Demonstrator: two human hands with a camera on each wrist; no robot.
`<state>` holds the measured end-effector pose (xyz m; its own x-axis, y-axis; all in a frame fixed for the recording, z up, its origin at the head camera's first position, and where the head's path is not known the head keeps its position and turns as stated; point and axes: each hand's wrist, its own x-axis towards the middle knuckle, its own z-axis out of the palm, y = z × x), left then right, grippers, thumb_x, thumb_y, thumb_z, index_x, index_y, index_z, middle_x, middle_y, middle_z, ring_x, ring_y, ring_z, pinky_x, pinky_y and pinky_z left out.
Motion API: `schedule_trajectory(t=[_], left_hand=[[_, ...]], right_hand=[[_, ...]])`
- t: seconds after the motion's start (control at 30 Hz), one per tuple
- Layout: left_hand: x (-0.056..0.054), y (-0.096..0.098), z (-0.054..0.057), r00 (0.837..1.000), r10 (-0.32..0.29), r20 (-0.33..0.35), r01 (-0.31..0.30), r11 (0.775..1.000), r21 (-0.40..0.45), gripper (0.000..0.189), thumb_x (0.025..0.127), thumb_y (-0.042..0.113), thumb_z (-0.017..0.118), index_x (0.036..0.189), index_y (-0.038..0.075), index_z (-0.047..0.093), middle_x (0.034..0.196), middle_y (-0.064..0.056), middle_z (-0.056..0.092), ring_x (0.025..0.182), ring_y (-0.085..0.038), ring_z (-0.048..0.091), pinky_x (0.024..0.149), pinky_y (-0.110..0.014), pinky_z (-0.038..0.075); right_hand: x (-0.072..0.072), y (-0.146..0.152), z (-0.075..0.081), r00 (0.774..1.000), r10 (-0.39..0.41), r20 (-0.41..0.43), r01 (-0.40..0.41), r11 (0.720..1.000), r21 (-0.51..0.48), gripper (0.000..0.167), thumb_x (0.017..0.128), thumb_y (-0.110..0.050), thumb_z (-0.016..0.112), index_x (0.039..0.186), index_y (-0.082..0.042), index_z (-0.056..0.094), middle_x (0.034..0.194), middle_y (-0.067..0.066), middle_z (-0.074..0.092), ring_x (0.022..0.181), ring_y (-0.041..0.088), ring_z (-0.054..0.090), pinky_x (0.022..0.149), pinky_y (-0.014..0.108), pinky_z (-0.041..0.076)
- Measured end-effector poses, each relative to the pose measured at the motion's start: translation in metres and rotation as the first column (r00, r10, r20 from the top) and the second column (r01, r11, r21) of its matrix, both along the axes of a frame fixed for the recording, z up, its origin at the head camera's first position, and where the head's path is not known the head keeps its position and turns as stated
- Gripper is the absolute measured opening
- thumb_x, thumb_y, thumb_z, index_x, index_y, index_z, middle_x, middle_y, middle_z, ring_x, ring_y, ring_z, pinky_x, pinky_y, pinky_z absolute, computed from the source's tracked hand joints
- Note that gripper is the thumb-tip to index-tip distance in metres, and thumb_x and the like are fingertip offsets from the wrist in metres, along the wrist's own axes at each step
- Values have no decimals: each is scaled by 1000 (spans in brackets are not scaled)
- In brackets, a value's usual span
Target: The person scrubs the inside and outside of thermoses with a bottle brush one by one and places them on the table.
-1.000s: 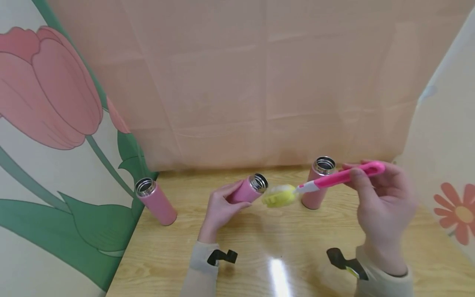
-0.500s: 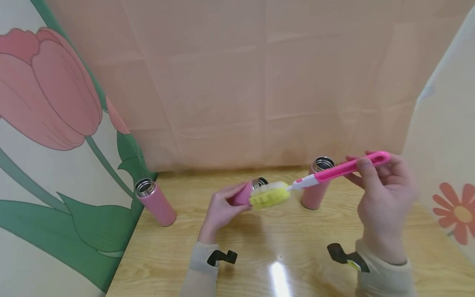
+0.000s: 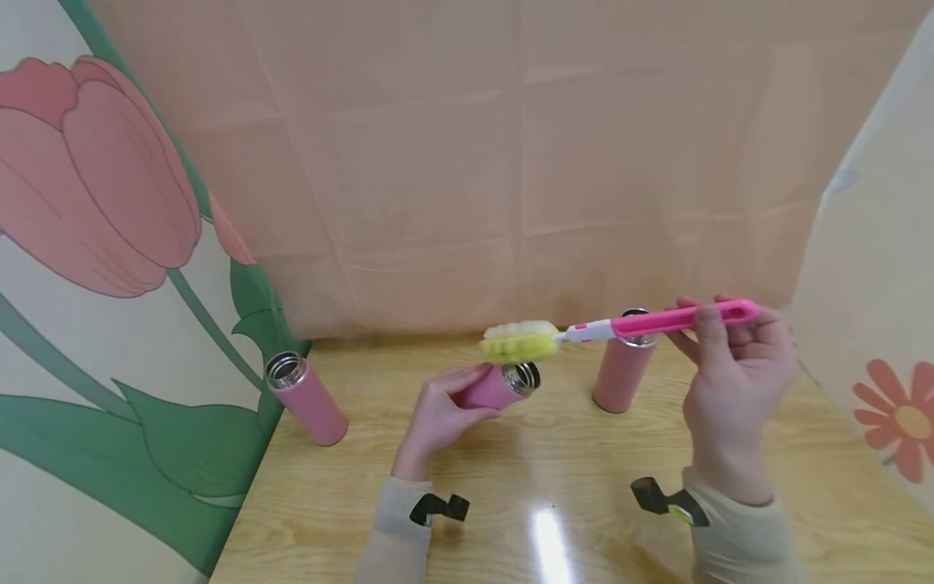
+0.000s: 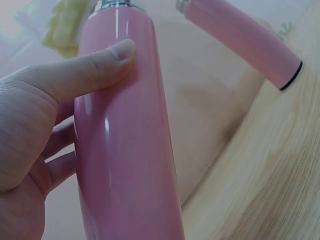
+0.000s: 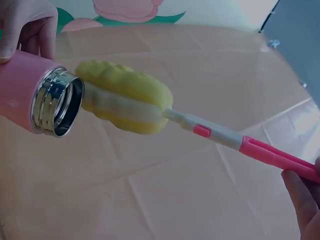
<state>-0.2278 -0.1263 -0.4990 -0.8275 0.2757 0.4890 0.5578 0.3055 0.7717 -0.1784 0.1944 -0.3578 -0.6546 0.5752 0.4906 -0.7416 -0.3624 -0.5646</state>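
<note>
My left hand grips a pink metal bottle, tilted with its open steel mouth toward the right. In the left wrist view the thumb lies across the body of this bottle. My right hand pinches the pink handle of a bottle brush. Its yellow and white sponge head is outside the bottle, just above and behind the mouth in the head view. From the right wrist, the sponge head appears beside the steel rim; whether they touch, I cannot tell.
A second pink bottle stands uncapped at the left of the wooden table. Another uncapped one stands at the right, partly behind the brush handle. A peach cloth hangs at the back, and a tulip-painted wall rises on the left.
The brush has moved leftward, passing in front of the held bottle's mouth and then up above it. The held bottle has shifted slightly, its mouth now a little lower and further right.
</note>
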Motion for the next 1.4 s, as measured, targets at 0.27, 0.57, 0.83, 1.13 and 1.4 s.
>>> schedule_trajectory(t=[0.27,0.57,0.83,1.13,1.4], left_hand=[[3,1,1,999,20,33,-21,998,51,69,75,16,100,139,17,74,136,1,73,126,-24,68,104,-46,57],[4,3,5,969,149,198,-182,970,162,68,78,29,100,140,23,73,135,-1,73,119,-25,72,99,-55,58],[2,7,10,940,132,315,-232,924,305,64,81,23,97,139,16,73,125,-5,77,115,-24,72,93,-39,62],[0,13,13,923,15,385,-215,848,484,56,89,9,89,140,0,68,131,-18,73,118,-28,72,98,-36,60],[2,16,12,924,-83,373,-142,832,536,60,91,1,84,145,-6,60,135,-26,69,120,-26,70,98,-33,59]], right_hand=[[-3,-2,-4,997,-75,-16,75,997,14,26,94,10,75,114,19,60,100,33,71,95,38,77,79,45,62],[-13,2,-21,998,-54,26,59,974,-218,33,92,-1,81,110,15,59,104,34,69,95,42,75,81,48,61],[-20,13,-46,941,308,138,-208,851,-482,22,101,-2,72,115,9,59,106,24,71,97,33,78,86,40,62],[-26,23,-57,907,396,145,-265,802,-535,21,100,-2,72,117,7,63,106,21,73,99,30,77,87,38,61],[-34,23,-62,879,444,174,-305,804,-510,19,101,-4,70,117,6,64,107,20,74,96,29,78,84,35,62]])
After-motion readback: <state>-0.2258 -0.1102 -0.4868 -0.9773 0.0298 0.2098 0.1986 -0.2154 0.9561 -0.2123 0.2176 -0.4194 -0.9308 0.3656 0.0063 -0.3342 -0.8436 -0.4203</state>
